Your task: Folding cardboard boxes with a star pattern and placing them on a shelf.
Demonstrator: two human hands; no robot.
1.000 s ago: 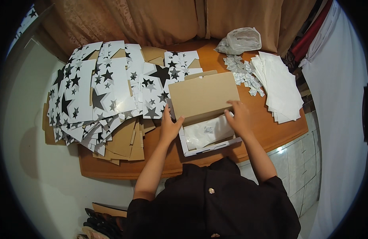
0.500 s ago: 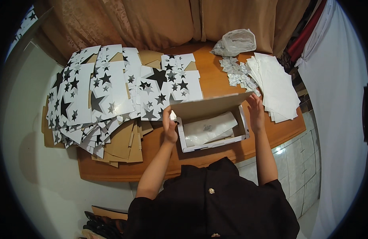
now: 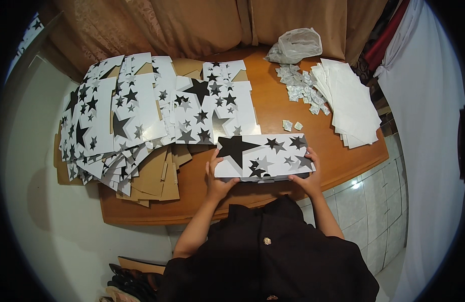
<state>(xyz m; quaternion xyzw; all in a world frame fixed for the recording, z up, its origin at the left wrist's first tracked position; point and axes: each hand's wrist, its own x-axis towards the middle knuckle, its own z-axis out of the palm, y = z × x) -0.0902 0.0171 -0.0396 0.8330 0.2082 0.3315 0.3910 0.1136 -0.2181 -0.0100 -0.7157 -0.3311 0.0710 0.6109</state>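
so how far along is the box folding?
One star-print box looks closed, lid down, left hand and right hand at its ends. Left: a big pile of flat star-print blanks, white sheets and small packets on the table.

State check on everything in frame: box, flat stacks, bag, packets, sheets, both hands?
Star-print box: closed, lid down, on table edge.
Left hand: gripping box's left end.
Right hand: gripping box's right end.
Flat star-print cartons: unfolded, fanned in overlapping piles.
Plastic bag: crumpled, lying on table.
Small packets: loose, scattered; two apart near box.
White sheets: stacked flat.
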